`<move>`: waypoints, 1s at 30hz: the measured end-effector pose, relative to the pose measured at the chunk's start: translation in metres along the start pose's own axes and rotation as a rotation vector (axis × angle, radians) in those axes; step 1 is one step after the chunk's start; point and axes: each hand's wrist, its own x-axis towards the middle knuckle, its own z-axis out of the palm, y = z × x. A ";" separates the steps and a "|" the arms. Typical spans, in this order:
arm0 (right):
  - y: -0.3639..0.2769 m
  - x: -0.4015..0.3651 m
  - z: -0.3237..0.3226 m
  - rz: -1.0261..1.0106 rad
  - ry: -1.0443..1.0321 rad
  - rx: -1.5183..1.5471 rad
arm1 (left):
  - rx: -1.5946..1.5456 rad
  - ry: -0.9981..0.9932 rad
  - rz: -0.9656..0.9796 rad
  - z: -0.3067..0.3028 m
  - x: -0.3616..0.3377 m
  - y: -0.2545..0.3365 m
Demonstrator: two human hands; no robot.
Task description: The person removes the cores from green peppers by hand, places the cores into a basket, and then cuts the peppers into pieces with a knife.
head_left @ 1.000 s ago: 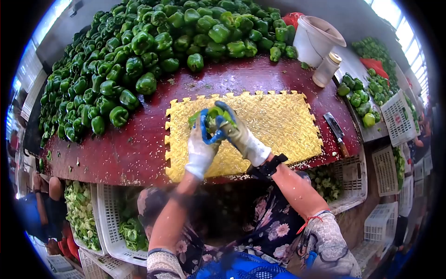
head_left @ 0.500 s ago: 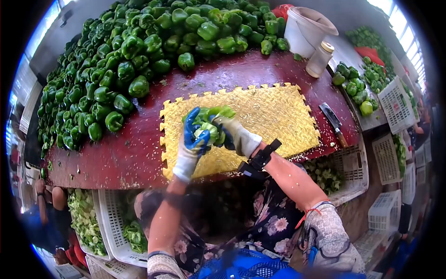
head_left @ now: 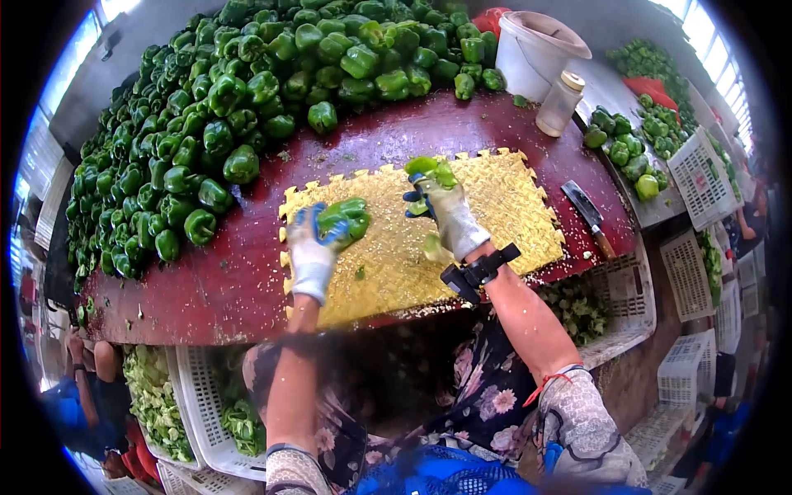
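Note:
In blue-and-white gloves, both hands are over the yellow foam mat (head_left: 379,285), apart from each other. My left hand (head_left: 313,247) is closed around the side of a green bell pepper piece (head_left: 346,219) over the mat's left part. My right hand (head_left: 450,213), farther right, grips another green bell pepper piece (head_left: 433,171) near the mat's far edge; its fingers are partly hidden. Below that palm shows a small pale green scrap (head_left: 436,247), slightly blurred. Pale seeds are scattered across the mat.
A big heap of green bell peppers (head_left: 206,136) covers the back left of the red table (head_left: 190,297). A knife (head_left: 590,219) lies right of the mat. Behind it stand a jar (head_left: 560,106) and a white bucket (head_left: 528,66). White crates (head_left: 202,404) with pepper scraps sit below the table edge.
My hands have moved apart, left hand to the left and right hand to the right and away from me. The pepper they held together is now in separate pieces, one in each hand.

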 end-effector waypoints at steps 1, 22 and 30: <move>0.005 0.002 0.001 0.016 0.000 -0.036 | 0.406 -0.083 0.069 0.005 -0.005 0.006; 0.028 -0.051 0.040 -0.834 -0.090 -1.099 | -1.501 -0.391 -0.271 0.058 -0.025 0.004; 0.014 -0.033 0.029 -0.147 -0.334 -0.338 | -1.836 -0.702 -0.468 0.026 -0.020 0.002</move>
